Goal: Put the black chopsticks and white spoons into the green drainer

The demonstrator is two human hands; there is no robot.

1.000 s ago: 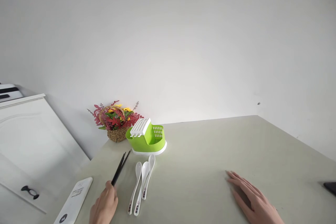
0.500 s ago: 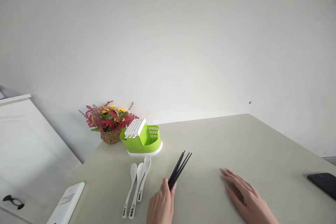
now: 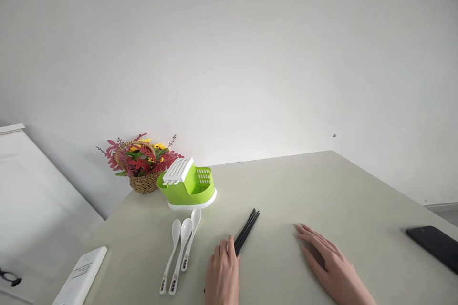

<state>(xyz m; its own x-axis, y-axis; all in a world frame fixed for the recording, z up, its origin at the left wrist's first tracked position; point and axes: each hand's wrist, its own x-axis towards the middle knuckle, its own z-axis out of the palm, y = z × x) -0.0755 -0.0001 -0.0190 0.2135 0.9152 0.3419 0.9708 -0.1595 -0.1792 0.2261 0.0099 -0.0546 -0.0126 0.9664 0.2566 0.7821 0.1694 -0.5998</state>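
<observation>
Left hand (image 3: 222,274) low at the bottom edge, palm down, fingers closed loosely over the near end of the black chopsticks (image 3: 246,231). Chopsticks bundled together, lying low on the table (image 3: 322,190), far tips angled up and to the right, away from the wrist. Cannot tell whether the grip is firm or just resting on them.

Right hand (image 3: 331,267) flat on the table, fingers stretched and slightly spread, holding nothing. Well apart from the chopsticks, to their right, with bare tabletop between.

Just left of the left hand, 3 white spoons (image 3: 179,255) side by side, bowls toward the far edge, handles toward the near edge. Near but not touching the chopsticks.

Beyond the spoons, a green cutlery holder (image 3: 188,186) on a white base, with a white slotted insert at its left end. Behind and left of it, against the wall, a wicker basket of flowers (image 3: 140,164).

At the table's near left corner, a white flat device (image 3: 81,276). At the far right, a black phone (image 3: 432,244), well apart from the right hand.
</observation>
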